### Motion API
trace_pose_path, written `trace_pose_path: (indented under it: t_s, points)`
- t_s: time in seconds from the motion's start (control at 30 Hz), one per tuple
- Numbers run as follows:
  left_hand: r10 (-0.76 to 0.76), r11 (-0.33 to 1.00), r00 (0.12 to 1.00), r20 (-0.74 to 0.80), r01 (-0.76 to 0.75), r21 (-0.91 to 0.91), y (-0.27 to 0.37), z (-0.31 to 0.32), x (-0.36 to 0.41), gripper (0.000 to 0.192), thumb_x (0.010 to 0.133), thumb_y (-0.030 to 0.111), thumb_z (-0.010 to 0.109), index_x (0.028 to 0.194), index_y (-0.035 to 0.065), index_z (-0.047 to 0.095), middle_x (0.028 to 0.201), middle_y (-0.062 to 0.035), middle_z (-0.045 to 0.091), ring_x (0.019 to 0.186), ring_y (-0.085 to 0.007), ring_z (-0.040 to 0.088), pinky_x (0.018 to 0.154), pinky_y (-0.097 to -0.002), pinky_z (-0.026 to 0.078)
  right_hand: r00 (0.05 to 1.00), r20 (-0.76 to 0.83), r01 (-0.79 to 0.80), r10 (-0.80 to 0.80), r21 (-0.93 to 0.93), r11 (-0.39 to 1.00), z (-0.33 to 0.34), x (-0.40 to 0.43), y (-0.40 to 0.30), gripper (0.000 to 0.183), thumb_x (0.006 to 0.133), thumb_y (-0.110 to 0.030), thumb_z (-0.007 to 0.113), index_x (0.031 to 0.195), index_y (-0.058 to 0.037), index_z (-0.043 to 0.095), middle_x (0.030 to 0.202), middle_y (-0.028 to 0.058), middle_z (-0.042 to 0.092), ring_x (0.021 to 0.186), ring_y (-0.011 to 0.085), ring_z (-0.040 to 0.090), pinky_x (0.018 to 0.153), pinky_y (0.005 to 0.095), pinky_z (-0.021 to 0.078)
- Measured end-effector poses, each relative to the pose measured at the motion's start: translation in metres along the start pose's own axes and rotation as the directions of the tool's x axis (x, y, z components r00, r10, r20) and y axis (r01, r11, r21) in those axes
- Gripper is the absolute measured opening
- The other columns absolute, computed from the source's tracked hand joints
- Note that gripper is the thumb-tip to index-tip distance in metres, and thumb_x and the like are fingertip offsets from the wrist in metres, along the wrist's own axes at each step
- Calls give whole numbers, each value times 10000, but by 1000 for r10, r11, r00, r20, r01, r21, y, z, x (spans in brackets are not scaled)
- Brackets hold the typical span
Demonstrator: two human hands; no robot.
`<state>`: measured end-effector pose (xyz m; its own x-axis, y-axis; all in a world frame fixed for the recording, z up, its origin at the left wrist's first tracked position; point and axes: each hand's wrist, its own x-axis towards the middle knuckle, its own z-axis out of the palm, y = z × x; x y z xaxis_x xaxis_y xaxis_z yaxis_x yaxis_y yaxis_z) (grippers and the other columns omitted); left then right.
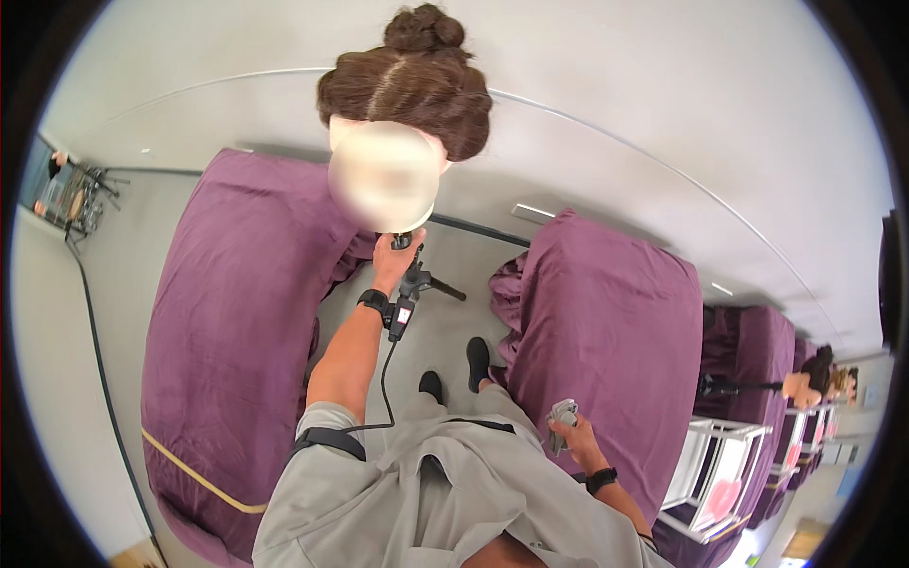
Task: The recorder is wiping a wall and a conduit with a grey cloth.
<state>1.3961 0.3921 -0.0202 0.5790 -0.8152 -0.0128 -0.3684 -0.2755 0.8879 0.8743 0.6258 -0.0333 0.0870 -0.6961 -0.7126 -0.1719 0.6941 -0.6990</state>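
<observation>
A mannequin head (408,92) with brown hair, parted and tied in a bun on top, stands upright on a black tripod stand (415,284) at the upper middle. My left hand (395,259) grips the stand's clamp just below the head's neck. Low on the right, beside the purple-covered bed, my right hand (577,434) holds a small crumpled grey object (562,419), whose kind I cannot tell. Black straps circle both my wrists, and a cable runs from the left one to my upper arm.
Purple-covered beds (234,298) (603,341) stand left and right of the tripod, along a pale wall. White metal-framed trolleys (717,476) are at the far right, near another mannequin head (806,383) on a stand. A wheeled metal stand (82,202) is at the far left.
</observation>
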Motion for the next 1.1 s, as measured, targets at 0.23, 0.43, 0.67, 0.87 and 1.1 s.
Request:
trace_pose_path:
  t_s: [0.23, 0.43, 0.67, 0.87, 1.1]
  points:
    - [152, 975, 979, -134, -126, 184, 18, -9, -22, 289, 796, 337, 812, 951, 96, 780, 902, -113, 763, 885, -300, 725, 783, -407, 553, 989, 141, 65, -43, -150, 987, -29, 97, -85, 318, 821, -148, 792, 1101, -48, 678, 960, 15, 688, 830, 142, 636, 742, 324, 522]
    - [119, 939, 967, -225, -36, 341, 7, -50, -65, 220, 820, 199, 801, 861, 18, 683, 744, -46, 675, 696, -175, 634, 724, -332, 528, 968, 245, 35, 47, -320, 947, -53, 184, -145, 342, 797, -158, 799, 1100, -51, 682, 979, 31, 699, 853, 151, 644, 753, 336, 523]
    - [79, 954, 888, -454, 66, 294, -3, -107, -169, 201, 819, 201, 757, 827, 21, 669, 691, -72, 626, 653, -210, 586, 672, -382, 491, 942, 335, 152, 25, -491, 858, -47, 262, -176, 377, 798, -173, 806, 1134, -70, 670, 979, 22, 688, 854, 152, 643, 762, 346, 523]
    - [-248, 968, 776, -579, 220, -121, -41, -195, -301, 101, 853, 120, 767, 862, 71, 680, 702, 29, 586, 608, -76, 517, 549, -259, 431, 899, 432, 182, 76, -525, 832, -3, 242, -187, 364, 828, -177, 799, 1147, -78, 656, 979, 12, 681, 856, 143, 641, 758, 340, 522]
    - [-469, 883, 616, -633, 334, -329, -94, -285, -408, 157, 879, 159, 774, 1012, 140, 692, 959, 19, 667, 836, -105, 648, 700, -270, 541, 871, 484, 213, 89, -533, 819, 15, 202, -185, 363, 834, -173, 800, 1149, -66, 656, 1014, 12, 682, 877, 135, 630, 778, 330, 516]
